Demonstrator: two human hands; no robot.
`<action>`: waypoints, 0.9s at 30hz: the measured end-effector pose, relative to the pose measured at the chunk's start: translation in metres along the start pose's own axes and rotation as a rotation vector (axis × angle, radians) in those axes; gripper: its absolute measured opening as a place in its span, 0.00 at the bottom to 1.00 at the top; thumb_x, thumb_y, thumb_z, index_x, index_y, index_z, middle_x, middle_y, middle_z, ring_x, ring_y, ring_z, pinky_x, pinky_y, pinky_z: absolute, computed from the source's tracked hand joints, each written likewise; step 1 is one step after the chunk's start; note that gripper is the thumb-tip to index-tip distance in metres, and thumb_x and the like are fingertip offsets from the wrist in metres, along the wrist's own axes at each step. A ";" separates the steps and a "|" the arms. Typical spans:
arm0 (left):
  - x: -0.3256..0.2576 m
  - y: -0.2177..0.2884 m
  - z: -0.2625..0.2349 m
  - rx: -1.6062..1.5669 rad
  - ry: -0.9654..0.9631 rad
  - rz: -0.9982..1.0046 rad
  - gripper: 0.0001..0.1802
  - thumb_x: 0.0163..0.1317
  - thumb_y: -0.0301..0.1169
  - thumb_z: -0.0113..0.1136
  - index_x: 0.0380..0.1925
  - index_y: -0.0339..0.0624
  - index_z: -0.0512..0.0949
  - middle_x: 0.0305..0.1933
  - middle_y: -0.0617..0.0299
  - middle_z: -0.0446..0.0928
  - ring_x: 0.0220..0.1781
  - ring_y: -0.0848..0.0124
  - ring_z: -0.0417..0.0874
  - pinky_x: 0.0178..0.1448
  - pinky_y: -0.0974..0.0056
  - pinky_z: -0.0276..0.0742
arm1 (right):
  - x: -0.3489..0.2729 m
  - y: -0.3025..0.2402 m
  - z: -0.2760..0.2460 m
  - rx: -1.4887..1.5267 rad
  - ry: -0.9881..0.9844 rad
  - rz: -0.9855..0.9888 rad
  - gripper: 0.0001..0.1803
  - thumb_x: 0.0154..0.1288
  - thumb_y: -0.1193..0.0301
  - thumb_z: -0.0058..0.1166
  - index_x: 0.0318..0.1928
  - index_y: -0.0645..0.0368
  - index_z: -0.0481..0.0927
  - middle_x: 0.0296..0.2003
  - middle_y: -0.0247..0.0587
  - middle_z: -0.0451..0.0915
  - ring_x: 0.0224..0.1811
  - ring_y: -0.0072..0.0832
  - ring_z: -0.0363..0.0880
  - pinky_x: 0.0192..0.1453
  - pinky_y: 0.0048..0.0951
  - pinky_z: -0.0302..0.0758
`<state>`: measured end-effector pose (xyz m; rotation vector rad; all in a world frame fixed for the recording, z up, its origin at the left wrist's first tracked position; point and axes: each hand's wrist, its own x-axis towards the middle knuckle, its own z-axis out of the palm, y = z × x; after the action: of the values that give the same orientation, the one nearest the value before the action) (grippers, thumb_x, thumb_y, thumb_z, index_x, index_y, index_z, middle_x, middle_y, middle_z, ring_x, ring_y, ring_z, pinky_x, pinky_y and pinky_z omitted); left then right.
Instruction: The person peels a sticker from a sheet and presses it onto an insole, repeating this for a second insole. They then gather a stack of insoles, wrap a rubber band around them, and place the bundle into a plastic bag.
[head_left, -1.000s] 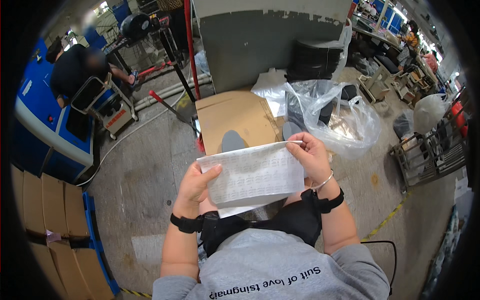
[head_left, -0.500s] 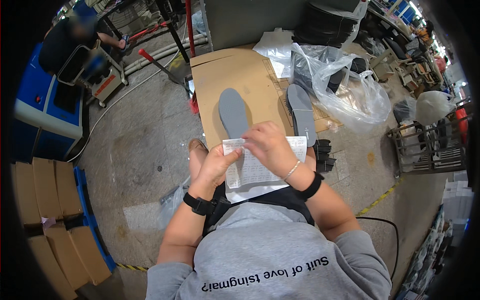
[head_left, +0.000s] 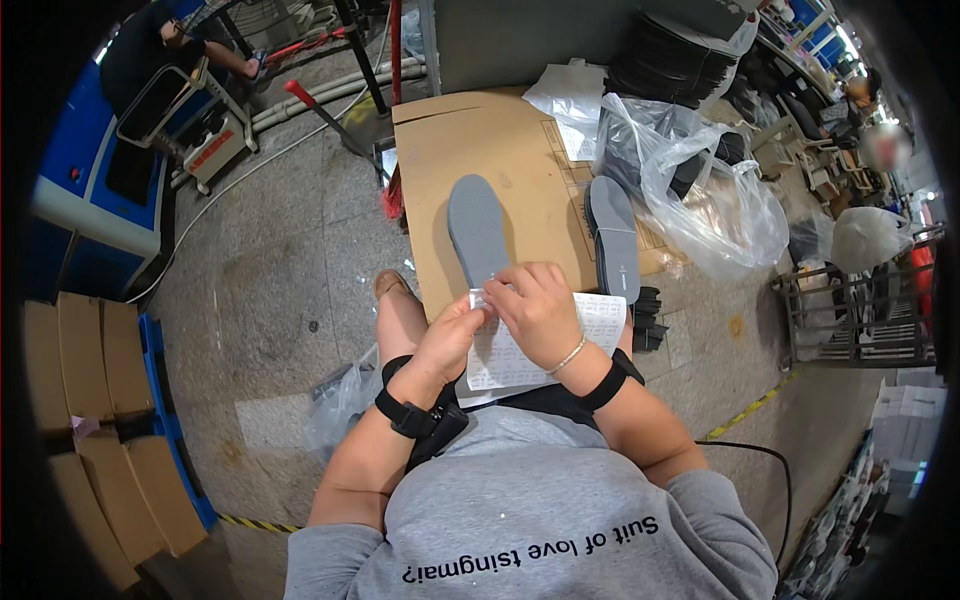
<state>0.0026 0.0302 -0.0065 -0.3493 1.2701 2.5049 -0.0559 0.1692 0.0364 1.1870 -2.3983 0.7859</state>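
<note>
A white sheet of small printed labels [head_left: 508,362] lies over my lap, its rows of fine print facing up. My left hand [head_left: 447,342] is closed on the sheet's upper left corner, thumb on top. Bent over that same corner, my right hand [head_left: 537,318] pinches with its fingertips close to the left thumb; whether a loose label is between them is hidden. Just beyond the hands a single grey insole [head_left: 476,225] rests on a cardboard sheet [head_left: 425,160]. To its right lies a banded stack of grey insoles [head_left: 614,235] with dark undersides.
Clear plastic bags [head_left: 725,215] bulge at the right of the cardboard, with a tall stack of black sheets [head_left: 668,62] behind. Black pieces [head_left: 650,318] lie beside my right knee. Cartons [head_left: 95,355] stand at left. A person [head_left: 140,65] sits far left by a blue machine [head_left: 95,190].
Both hands stay at the sheet's upper left corner, the right fingers now closer to the left thumb. The sheet lies somewhat flatter. The whole view has shifted slightly.
</note>
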 end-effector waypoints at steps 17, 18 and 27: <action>-0.003 0.003 0.008 0.006 0.111 -0.049 0.17 0.60 0.23 0.39 0.48 0.32 0.70 0.45 0.59 0.74 0.47 0.72 0.74 0.52 0.66 0.70 | -0.013 -0.005 0.005 -0.107 0.018 -0.035 0.13 0.47 0.74 0.55 0.37 0.57 0.79 0.35 0.34 0.78 0.35 0.31 0.74 0.39 0.31 0.69; -0.001 0.003 0.007 0.005 0.110 -0.046 0.17 0.60 0.23 0.39 0.48 0.32 0.70 0.45 0.59 0.74 0.47 0.72 0.74 0.52 0.66 0.70 | -0.012 -0.004 0.005 -0.086 0.017 -0.026 0.12 0.48 0.74 0.55 0.37 0.58 0.79 0.35 0.34 0.78 0.35 0.32 0.74 0.39 0.32 0.69; 0.000 0.005 0.005 0.089 0.004 -0.075 0.17 0.57 0.21 0.42 0.47 0.35 0.71 0.43 0.62 0.74 0.45 0.75 0.73 0.52 0.69 0.69 | -0.003 0.000 0.002 0.184 -0.026 0.185 0.08 0.49 0.75 0.59 0.32 0.59 0.76 0.30 0.40 0.77 0.33 0.39 0.73 0.39 0.35 0.69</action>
<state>0.0002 0.0313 0.0005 -0.3737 1.3397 2.3777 -0.0541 0.1696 0.0333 1.0567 -2.5284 1.0746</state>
